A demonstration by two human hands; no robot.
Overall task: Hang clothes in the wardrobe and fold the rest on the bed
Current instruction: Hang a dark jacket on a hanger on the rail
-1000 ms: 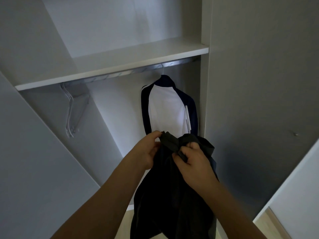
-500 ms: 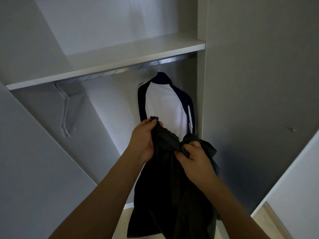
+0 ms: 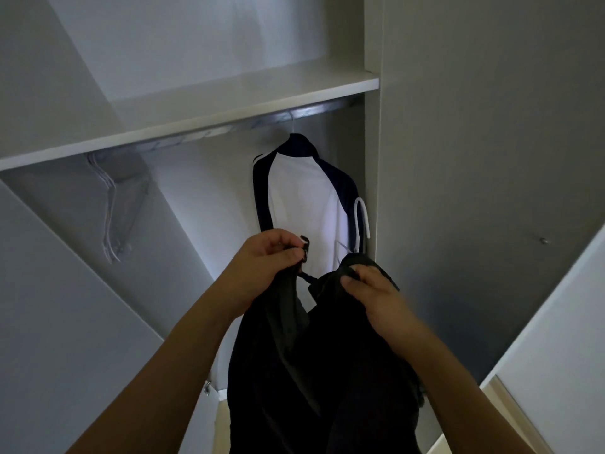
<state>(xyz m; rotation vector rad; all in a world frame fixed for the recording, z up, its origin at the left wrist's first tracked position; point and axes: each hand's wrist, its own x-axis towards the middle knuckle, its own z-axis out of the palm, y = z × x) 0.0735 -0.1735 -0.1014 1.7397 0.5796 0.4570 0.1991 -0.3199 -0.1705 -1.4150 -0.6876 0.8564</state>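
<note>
Dim pale wardrobe interior [image 3: 183,198], white shelf [image 3: 229,106] above a metal rail [image 3: 314,110], light wood floor [image 3: 497,401].

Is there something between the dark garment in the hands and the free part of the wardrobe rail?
Nothing visible: the rail is bare between the empty hangers and the hung jacket, above the dark garment.

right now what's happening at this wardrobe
A person stands at the open wardrobe holding a dark garment up in front of them. The left hand pinches its top edge near a small clip or buckle, and the right hand grips the other side. A white and navy jacket already hangs on the rail at the right end, with spare empty hangers at the left. The dark garment is not yet hung.
</note>
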